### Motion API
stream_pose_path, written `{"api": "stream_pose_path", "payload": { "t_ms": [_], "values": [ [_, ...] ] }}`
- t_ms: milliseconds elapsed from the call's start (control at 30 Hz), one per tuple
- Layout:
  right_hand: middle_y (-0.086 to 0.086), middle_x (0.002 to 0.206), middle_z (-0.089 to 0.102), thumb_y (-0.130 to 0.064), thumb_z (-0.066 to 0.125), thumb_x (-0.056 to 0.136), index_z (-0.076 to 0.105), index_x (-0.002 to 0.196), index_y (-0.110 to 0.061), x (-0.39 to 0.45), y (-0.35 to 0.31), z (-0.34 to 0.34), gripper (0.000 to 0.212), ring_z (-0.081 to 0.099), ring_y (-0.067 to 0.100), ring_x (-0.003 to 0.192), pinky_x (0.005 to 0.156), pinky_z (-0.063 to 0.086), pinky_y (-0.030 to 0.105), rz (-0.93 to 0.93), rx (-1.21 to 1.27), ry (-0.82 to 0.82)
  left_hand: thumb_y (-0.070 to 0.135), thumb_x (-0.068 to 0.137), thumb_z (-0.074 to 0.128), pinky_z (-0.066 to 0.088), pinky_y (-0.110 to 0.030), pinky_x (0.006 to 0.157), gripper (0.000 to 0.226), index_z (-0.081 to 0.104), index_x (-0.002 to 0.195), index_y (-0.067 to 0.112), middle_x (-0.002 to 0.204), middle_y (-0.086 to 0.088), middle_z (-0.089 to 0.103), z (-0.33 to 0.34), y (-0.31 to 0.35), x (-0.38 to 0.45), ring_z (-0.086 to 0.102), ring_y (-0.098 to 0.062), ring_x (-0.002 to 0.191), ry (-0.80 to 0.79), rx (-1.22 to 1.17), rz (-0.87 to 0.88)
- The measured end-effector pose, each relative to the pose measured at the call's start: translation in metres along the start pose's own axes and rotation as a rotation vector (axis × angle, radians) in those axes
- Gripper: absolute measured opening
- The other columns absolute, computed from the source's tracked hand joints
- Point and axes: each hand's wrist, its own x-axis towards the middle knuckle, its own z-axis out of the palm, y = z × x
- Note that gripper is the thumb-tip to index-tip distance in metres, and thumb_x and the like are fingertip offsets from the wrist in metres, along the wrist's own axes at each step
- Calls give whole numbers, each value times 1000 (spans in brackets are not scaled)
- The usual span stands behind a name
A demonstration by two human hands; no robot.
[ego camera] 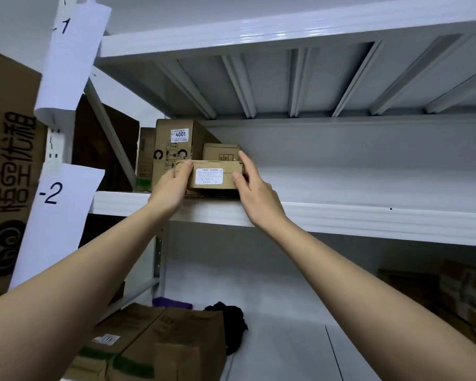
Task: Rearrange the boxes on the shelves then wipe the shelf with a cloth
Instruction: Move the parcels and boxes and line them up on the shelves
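A small flat cardboard box (pixel 212 176) with a white label sits at the front edge of the white middle shelf (pixel 341 215). My left hand (pixel 173 182) grips its left end and my right hand (pixel 250 185) grips its right end, thumb on the front face. Behind it stand a tall box marked 4001 (pixel 173 144), a narrower box (pixel 144 158) to its left and a small box (pixel 220 152) at the back. On the lower shelf (pixel 286 325) lies a black cloth (pixel 232 323).
Several brown boxes (pixel 160 345) stand at the lower shelf's left, more boxes (pixel 462 292) at its right. A purple item (pixel 171 302) lies behind them. Paper labels "-1" and "-2" (pixel 52 215) hang on the left upright. A large printed carton (pixel 8 166) fills the far left.
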Motion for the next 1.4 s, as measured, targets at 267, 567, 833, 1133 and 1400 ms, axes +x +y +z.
{"api": "stream_pose_path", "payload": {
  "t_ms": [267, 567, 833, 1133, 1400],
  "values": [
    [3, 140, 50, -41, 23, 102, 16, 148, -38, 43, 7, 28, 47, 52, 33, 113, 83, 41, 39, 25, -242, -67, 59, 95, 32, 38, -42, 104, 64, 21, 144, 19, 138, -10, 49, 3, -27, 47, 48, -31, 122, 29, 258, 42],
    [7, 143, 46, -35, 26, 101, 28, 145, -31, 78, 5, 46, 44, 45, 32, 125, 93, 36, 35, 117, -350, -155, 52, 96, 38, 38, -34, 99, 72, 4, 150, 20, 142, -14, 45, -16, -40, 91, 49, -30, 122, -298, 423, 166],
    [6, 128, 57, -38, 30, 99, 49, 124, -26, 90, -13, 68, 34, 54, 29, 111, 82, 38, 32, 193, -367, -122, 51, 97, 36, 42, -31, 89, 50, 40, 136, 20, 133, -7, 53, -37, -56, 117, 53, -25, 113, -357, 471, 277],
    [9, 119, 60, -39, 27, 96, 45, 123, -29, 71, -19, 73, 34, 52, 31, 103, 81, 42, 37, 148, -544, -67, 44, 94, 33, 41, -33, 61, 34, 53, 105, 19, 92, -13, 66, -32, -73, 96, 59, -34, 84, 102, 664, 530],
    [7, 141, 44, -35, 30, 98, 20, 146, -27, 83, -13, 69, 49, 44, 25, 124, 105, 33, 35, 274, -296, -309, 40, 92, 31, 45, -35, 70, 33, 45, 114, 20, 107, -11, 62, -33, -70, 108, 57, -31, 93, -74, 663, 379]
  ]
}}
